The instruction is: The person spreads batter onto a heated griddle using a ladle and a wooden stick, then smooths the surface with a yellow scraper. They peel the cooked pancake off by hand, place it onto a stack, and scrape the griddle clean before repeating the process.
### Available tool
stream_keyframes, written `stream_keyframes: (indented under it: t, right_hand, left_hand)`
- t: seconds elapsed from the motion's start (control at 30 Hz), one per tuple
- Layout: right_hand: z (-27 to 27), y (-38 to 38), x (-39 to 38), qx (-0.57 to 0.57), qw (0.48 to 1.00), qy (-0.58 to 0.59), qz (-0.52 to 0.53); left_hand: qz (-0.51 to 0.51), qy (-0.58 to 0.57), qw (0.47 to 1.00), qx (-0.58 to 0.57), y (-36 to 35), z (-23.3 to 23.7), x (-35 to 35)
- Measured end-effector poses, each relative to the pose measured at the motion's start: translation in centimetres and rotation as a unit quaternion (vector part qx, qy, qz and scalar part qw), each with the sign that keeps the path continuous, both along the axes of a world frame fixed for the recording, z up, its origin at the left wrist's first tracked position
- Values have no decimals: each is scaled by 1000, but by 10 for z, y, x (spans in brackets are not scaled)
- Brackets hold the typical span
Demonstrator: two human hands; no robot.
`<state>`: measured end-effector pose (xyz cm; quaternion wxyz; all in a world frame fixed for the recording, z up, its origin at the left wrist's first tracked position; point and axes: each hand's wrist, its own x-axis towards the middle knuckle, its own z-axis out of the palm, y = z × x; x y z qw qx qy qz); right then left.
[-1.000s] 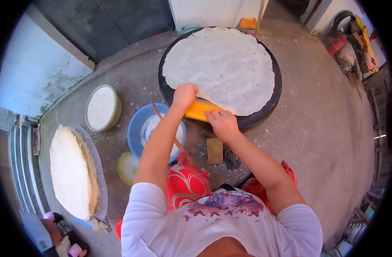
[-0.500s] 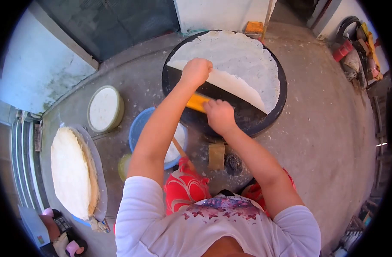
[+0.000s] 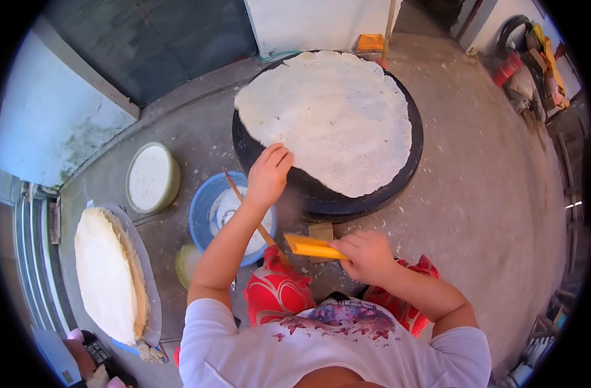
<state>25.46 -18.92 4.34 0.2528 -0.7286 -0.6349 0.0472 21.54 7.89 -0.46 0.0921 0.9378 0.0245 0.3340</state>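
A large thin white flatbread sheet lies over most of a round black griddle, its left part hanging slightly past the rim. My left hand pinches the sheet's lower left edge. In my right hand is a yellow scraper, held below the griddle, clear of the sheet. A blue basin with white batter and a wooden stick stands left of my knees, partly behind my left forearm.
A tub of white batter stands at the left. Below it, a stack of flatbreads lies on a round board. A brown block sits by the griddle's near edge. Bags and a red container are at the upper right.
The sheet, folded back before, now lies unfolded toward me. My left hand has moved down and left with its edge. My right hand and the scraper have come off the griddle toward my body.
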Motion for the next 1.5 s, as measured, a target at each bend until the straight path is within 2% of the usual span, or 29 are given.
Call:
stream_keyframes:
  t: [0.07,0.13,0.2,0.27,0.33,0.37,0.43,0.47,0.6,0.7,0.77,0.8,0.9,1.0,1.03,1.1,1.13,1.2,1.23,1.27,1.3,1.33,1.4,1.47,1.5]
  right_hand:
    - [-1,-14,-8,-18,998,62,-23]
    - [-3,-18,-16,6,996,80,-39]
    - [-11,-20,-19,32,993,100,-53]
    - [-22,-21,-21,35,993,101,-45]
    - [-22,-21,-23,13,995,92,-39]
    - [-21,-21,-24,-14,996,82,-29]
    - [-24,-23,-26,-29,996,80,-26]
    - [-25,-23,-26,-47,996,76,-19]
    - [-25,-28,-25,-41,996,70,-24]
    - [-24,-30,-25,-19,997,74,-31]
    - [-22,-32,-24,-32,997,70,-28]
    - [-21,-32,-23,-30,997,70,-29]
    - [-19,-34,-23,-25,997,71,-24]
    - [-20,-35,-24,-4,997,81,-14]
    - [-21,-36,-25,-7,997,83,-9]
    - [-22,-37,-25,-9,996,84,1]
    - [-22,-37,-23,-6,996,87,-3]
    - [-20,-38,-20,-3,996,91,-2]
    - [-16,-38,-18,-23,994,102,-15]
    - [-13,-39,-15,-43,992,112,-28]
    - [-13,-39,-13,-43,993,109,-23]
    - [-14,-39,-10,-9,990,129,-49]
    - [-20,-40,-3,25,986,146,-70]
    - [-27,-40,4,89,901,402,-134]
    - [-23,-40,8,88,903,400,-128]
  left_hand:
    - [10,19,1000,-4,1,-27,-5]
    - [20,37,999,-4,-4,-36,-5]
    - [47,85,994,45,-14,-41,-1]
    - [29,106,993,52,-28,-41,5]
    - [-42,64,992,100,-44,-40,16]
    - [-47,65,991,104,-50,-42,23]
    - [-125,105,984,66,-58,-44,33]
    - [-128,103,984,69,-57,-43,37]
    - [-34,-26,991,-126,-41,-5,47]
    - [2,-80,990,-115,-32,27,47]
    - [14,-107,994,-31,-35,42,44]
    - [12,-107,994,-29,-38,41,43]
    - [-45,-58,995,69,-59,30,22]
    - [-115,91,988,54,-72,0,-3]
    - [-113,93,988,54,-74,-3,-13]
    - [-155,236,959,29,-74,-6,-32]
    - [-151,237,959,29,-74,-9,-40]
    - [82,126,989,-14,-72,-23,-55]
    - [232,83,969,10,-61,-54,-62]
    - [237,82,968,10,-39,-88,-66]
    - [289,29,900,-327,-14,-121,-74]
    - [302,-31,721,-623,0,-134,-81]
    - [299,-24,700,-649,4,-121,-85]
    - [288,0,655,-699,7,-95,-83]
    - [283,11,631,-722,12,-81,-81]
